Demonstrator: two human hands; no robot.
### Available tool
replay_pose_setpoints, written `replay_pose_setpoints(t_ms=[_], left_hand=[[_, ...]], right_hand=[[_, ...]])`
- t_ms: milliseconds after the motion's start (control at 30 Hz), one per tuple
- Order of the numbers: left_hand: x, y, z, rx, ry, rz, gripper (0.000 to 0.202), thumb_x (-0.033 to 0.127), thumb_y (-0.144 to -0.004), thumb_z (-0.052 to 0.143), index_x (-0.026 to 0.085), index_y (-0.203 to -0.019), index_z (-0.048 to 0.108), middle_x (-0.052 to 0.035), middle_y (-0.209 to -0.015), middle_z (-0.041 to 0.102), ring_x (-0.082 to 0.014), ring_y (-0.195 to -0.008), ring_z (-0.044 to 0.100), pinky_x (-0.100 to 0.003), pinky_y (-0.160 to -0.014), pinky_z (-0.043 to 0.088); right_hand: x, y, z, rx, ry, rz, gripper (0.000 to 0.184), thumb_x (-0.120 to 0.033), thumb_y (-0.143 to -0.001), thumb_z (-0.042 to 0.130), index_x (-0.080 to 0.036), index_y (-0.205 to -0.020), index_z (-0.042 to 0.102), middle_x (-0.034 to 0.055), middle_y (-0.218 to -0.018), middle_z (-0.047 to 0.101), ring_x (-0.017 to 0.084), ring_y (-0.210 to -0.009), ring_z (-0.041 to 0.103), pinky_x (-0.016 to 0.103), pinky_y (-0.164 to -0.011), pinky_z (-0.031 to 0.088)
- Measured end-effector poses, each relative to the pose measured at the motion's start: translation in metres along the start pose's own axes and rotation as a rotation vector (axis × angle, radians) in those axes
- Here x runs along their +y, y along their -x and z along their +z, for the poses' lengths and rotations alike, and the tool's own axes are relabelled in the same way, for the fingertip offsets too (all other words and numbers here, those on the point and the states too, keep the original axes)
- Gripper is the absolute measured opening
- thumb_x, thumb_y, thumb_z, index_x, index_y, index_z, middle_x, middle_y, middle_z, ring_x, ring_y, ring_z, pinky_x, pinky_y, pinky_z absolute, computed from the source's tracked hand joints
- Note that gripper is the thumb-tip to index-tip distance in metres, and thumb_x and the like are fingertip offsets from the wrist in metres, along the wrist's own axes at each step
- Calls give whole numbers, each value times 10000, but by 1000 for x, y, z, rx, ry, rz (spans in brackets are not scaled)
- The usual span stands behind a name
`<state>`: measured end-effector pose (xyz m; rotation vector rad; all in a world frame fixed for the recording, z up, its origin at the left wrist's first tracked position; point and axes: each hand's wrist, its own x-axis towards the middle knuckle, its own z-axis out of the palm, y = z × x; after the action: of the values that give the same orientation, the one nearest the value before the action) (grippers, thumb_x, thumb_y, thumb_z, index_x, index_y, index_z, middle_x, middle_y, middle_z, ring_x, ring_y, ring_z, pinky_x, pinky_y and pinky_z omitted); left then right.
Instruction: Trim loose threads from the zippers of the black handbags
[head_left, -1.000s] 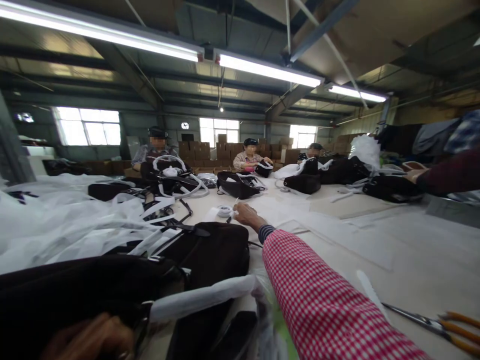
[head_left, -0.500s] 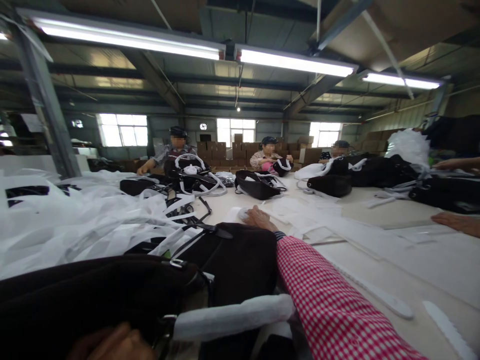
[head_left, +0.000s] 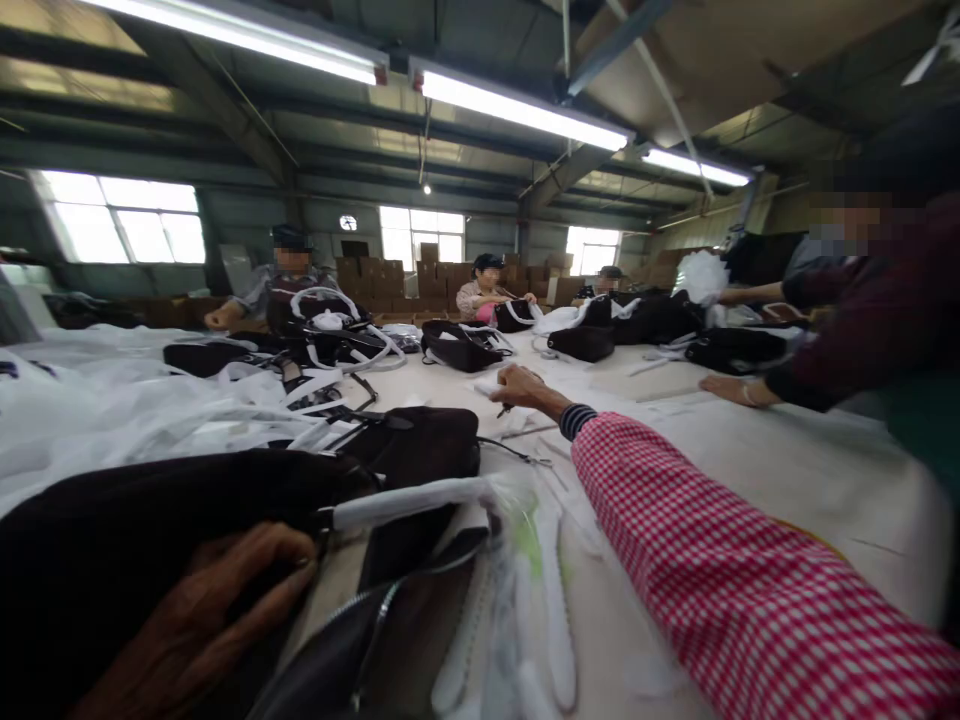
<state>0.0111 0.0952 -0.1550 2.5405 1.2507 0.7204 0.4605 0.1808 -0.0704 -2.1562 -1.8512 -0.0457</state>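
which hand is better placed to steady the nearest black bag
Left, likely. The left hand lies on the bag, close to the body; the right hand is stretched far out over the table.

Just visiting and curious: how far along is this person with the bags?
Done, apparently: the near dark brown fabric bag has one handle in white wrapping. In hand: left hand rests on it; right hand reaches across the pale table. Remaining: the next dark bag, strap seemingly unwrapped.

red-and-white checked sleeve on the right arm, dark striped cuff just behind the right grip
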Motion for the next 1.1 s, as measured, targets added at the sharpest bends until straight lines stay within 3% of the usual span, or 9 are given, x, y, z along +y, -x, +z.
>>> replay_pose_setpoints(t_ms=[100, 200, 367, 500, 633, 733, 833, 1000, 1100], left_hand=[[22, -11, -13, -80, 62, -42, 486, 715, -889, 404, 329, -932, 696, -27, -999, 717, -278, -953, 653, -384, -893, 528], [44, -18, -26, -183, 100, -28, 517, 709, -879, 399, 268, -915, 667, -41, -1002, 711, -269, -954, 655, -369, -895, 505], [67, -24, -49, -269, 109, -7, 447, 636, -888, 482, 218, -931, 633, -13, -892, 679, -241, -882, 631, -309, -800, 467], [83, -30, -63, -262, 136, -18, 416, 606, -890, 534, 207, -950, 635, 3, -901, 670, -232, -906, 607, -288, -804, 443], [86, -27, -54, -244, 107, -24, 435, 613, -865, 533, 202, -951, 648, -12, -901, 679, -251, -918, 615, -310, -823, 438], [74, -21, -41, -221, 126, -28, 495, 671, -867, 503, 202, -940, 645, -25, -895, 672, -257, -900, 618, -316, -810, 449], [60, -17, -35, -193, 153, -38, 505, 686, -885, 503, 206, -954, 647, -25, -897, 670, -247, -881, 612, -301, -780, 451], [51, -15, -33, -150, 183, -54, 501, 686, -891, 517, 209, -948, 661, -25, -880, 678, -231, -838, 600, -289, -749, 451], [52, -12, -33, -116, 203, -62, 502, 690, -877, 529, 211, -949, 663, -23, -878, 683, -228, -830, 600, -288, -748, 453]], right_hand=[[24, 63, -34, 18, -59, -26, 273, -430, -820, 691, -159, -858, 681, 16, -814, 675, 149, -773, 605, 227, -603, 343], [41, 136, -52, 4, -196, -76, 276, -431, -792, 699, -165, -795, 626, -16, -724, 597, 129, -695, 544, 229, -581, 325], [56, 258, -63, -99, -265, -98, 225, -372, -757, 711, -175, -798, 609, -7, -759, 592, 150, -728, 543, 242, -640, 362], [68, 318, -62, -144, -155, -40, 209, -317, -769, 709, -180, -924, 676, 50, -937, 630, 198, -864, 589, 285, -790, 432], [82, 326, -48, -167, -200, -105, 256, -223, -799, 663, -200, -1047, 720, 71, -1089, 671, 216, -985, 618, 311, -907, 451], [77, 312, -38, 18, -186, -152, 247, -172, -836, 607, -213, -1053, 718, 45, -1063, 696, 194, -944, 617, 317, -905, 446], [55, 294, -34, 137, -151, -212, 166, -147, -851, 603, -204, -952, 722, 36, -968, 707, 189, -911, 609, 315, -882, 436], [11, 260, -22, 32, -213, -355, 176, -93, -850, 602, -191, -915, 734, 39, -975, 719, 180, -891, 628, 309, -880, 453], [-3, 248, -10, -54, -211, -454, 282, -54, -857, 563, -198, -1016, 746, 50, -1083, 719, 204, -1016, 636, 335, -958, 445]])
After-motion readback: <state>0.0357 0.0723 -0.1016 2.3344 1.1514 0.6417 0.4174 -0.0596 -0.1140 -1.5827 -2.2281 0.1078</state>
